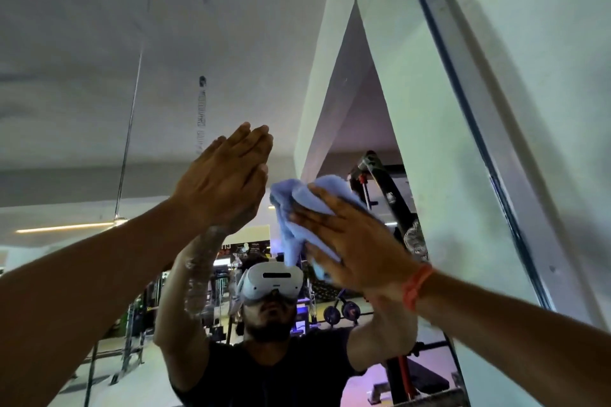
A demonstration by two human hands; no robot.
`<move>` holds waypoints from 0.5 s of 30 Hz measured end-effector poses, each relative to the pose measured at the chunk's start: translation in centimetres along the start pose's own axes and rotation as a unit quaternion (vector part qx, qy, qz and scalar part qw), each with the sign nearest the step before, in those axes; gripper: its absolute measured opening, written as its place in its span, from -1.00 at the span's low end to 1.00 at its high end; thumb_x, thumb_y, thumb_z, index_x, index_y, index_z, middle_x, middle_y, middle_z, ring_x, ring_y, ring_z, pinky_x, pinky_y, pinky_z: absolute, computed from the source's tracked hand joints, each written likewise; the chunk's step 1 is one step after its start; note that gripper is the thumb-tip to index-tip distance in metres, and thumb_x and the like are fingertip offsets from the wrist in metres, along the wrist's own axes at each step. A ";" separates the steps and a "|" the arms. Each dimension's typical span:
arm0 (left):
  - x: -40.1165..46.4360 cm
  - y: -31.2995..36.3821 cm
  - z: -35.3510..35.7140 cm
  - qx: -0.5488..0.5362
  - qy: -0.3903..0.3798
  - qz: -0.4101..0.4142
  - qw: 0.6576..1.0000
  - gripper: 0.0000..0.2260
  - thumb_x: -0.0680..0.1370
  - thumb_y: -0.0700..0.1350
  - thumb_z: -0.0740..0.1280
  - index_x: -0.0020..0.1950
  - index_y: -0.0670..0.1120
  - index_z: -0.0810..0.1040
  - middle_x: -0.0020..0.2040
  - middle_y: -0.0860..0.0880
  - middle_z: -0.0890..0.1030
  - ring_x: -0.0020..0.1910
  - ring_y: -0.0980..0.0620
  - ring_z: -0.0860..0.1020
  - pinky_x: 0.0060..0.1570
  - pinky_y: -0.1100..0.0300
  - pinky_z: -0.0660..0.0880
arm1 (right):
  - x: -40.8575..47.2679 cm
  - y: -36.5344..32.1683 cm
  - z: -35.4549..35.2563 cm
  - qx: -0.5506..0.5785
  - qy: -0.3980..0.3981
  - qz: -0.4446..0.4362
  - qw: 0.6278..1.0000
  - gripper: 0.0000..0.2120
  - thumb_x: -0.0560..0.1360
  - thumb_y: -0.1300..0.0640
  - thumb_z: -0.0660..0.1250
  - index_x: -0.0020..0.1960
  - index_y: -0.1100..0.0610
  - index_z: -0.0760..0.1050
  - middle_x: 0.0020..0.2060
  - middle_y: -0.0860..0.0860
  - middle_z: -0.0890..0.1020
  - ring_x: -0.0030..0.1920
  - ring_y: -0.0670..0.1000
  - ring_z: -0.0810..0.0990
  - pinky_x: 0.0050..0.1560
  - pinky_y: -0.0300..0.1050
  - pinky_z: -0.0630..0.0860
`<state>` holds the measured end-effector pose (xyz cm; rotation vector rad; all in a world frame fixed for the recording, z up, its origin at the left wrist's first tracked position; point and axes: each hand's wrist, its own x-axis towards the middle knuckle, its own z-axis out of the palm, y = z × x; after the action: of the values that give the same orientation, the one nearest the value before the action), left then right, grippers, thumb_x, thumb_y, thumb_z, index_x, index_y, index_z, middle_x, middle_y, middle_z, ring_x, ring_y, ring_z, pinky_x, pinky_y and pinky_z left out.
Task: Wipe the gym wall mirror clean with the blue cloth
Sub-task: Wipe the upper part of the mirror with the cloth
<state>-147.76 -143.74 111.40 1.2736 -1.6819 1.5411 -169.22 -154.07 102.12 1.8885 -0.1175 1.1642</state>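
Note:
The wall mirror (205,43) fills most of the view and reflects the ceiling, gym machines and a person wearing a headset. My right hand (357,241) presses the crumpled blue cloth (297,208) flat against the glass with straight, spread fingers, near the middle of the frame. Just left of the cloth, my left hand (224,182) lies flat on the mirror with its fingers straight and together, holding nothing. An orange band circles my right wrist.
The mirror's grey metal frame (469,82) runs along the top and down the right side. A pale wall (545,43) stands directly right of the frame. Gym equipment appears only as reflection in the lower glass.

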 end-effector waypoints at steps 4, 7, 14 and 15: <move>-0.2 0.8 -0.1 0.009 0.000 0.003 1.000 -0.37 0.61 0.12 -0.14 0.62 -0.08 0.28 0.64 -0.02 0.23 0.64 -0.02 0.11 0.54 -0.09 0.18 | -0.1 5.4 -3.0 -0.024 0.124 0.154 0.980 -0.60 0.68 -0.06 0.15 0.44 0.01 0.50 0.48 -0.04 0.46 0.51 0.06 0.37 0.47 0.17 0.38; 0.0 1.3 -0.1 0.001 -0.003 -0.010 1.000 -0.35 0.60 0.13 -0.16 0.62 -0.08 0.26 0.65 -0.01 0.20 0.65 -0.01 0.09 0.55 -0.08 0.15 | 0.2 0.7 -1.0 0.076 0.161 0.241 0.954 -0.60 0.62 0.18 0.29 0.46 0.05 0.48 0.39 -0.19 0.44 0.40 -0.07 0.44 0.43 0.05 0.46; 0.3 2.5 -0.1 -0.009 -0.023 -0.007 1.000 -0.39 0.62 0.11 -0.14 0.65 -0.04 0.19 0.66 0.04 0.13 0.66 0.05 0.02 0.58 -0.04 0.07 | -2.3 6.1 -2.6 -0.016 0.105 0.129 0.986 -0.57 0.58 0.11 0.26 0.44 -0.02 0.50 0.46 -0.02 0.50 0.46 0.01 0.43 0.47 0.00 0.38; 0.4 2.8 -0.1 -0.007 -0.025 -0.004 1.000 -0.39 0.62 0.10 -0.13 0.65 -0.03 0.18 0.66 0.04 0.12 0.66 0.05 0.01 0.58 -0.04 0.06 | -2.3 6.6 -2.9 0.018 0.157 0.208 0.965 -0.56 0.58 0.10 0.25 0.45 -0.07 0.49 0.44 -0.01 0.52 0.41 0.01 0.47 0.39 -0.02 0.45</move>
<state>-150.37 -144.02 110.45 1.3189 -1.7137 1.5013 -175.70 -156.80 105.02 1.7309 -0.3305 1.7466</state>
